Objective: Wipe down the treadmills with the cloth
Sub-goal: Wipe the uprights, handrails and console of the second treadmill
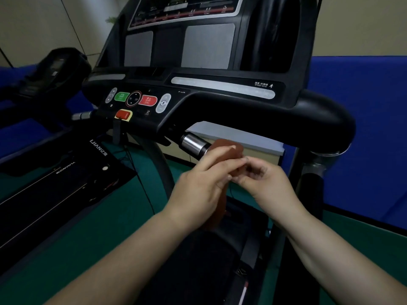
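Both hands met on a brown cloth just below the treadmill's handlebar sensor.

In the head view, the left hand (198, 183) and right hand (266, 181) sat together at the centre of the frame, fingers curled and pinching the brown cloth (229, 150) between them. The cloth rose above the fingertips and also hung down behind the left hand, touching the chrome grip sensor (193, 144) of the treadmill (242, 111) just up and left of the hands. The console buttons (136, 100) lay further to the upper left. A second treadmill (50, 69) stood at the left edge, over green floor (88, 227).
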Available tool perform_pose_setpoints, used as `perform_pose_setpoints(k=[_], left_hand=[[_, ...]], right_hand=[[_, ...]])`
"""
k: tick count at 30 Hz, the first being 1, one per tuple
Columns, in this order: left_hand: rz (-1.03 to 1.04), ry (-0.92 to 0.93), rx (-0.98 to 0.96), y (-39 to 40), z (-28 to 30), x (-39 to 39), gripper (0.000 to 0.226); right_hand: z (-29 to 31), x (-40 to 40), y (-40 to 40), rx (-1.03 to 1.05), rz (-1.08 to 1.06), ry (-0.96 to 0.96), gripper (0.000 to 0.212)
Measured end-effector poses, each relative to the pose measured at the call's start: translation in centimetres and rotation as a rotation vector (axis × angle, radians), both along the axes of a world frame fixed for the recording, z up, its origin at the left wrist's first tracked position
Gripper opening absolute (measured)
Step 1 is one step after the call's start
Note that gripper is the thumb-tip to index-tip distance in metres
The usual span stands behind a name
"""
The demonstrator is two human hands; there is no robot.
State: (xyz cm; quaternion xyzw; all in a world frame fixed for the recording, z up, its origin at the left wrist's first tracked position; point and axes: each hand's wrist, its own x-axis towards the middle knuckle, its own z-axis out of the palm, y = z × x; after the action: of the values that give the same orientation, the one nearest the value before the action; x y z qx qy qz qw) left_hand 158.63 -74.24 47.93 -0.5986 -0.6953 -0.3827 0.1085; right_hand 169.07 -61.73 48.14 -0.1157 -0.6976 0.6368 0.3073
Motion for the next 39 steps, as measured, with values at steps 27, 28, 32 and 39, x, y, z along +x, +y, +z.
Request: perform_pose_setpoints(k=[27,28,32,39], left_hand=[[0.282,-0.135,0.068,-2.3,1.7,-7.2,0.045],[0.291,-0.131,0.027,-2.1,2.5,-7.7,0.043],[0.330,-0.096,-0.181,-0.3,5.9,-8.4,0.032],[0.286,-0.153,0.129,-2.2,0.8,-6.7,0.046]], right_hand=[[0.1,0.3,-0.1,-0.019,0.005,-0.005,0.040],[0.1,0.2,0.0,-0.019,0.003,-0.002,0.040],[0.1,0.2,-0.1,-0.018,0.000,0.002,0.040],[0.2,0.4,-0.2,-0.006,0.002,0.004,0.039]])
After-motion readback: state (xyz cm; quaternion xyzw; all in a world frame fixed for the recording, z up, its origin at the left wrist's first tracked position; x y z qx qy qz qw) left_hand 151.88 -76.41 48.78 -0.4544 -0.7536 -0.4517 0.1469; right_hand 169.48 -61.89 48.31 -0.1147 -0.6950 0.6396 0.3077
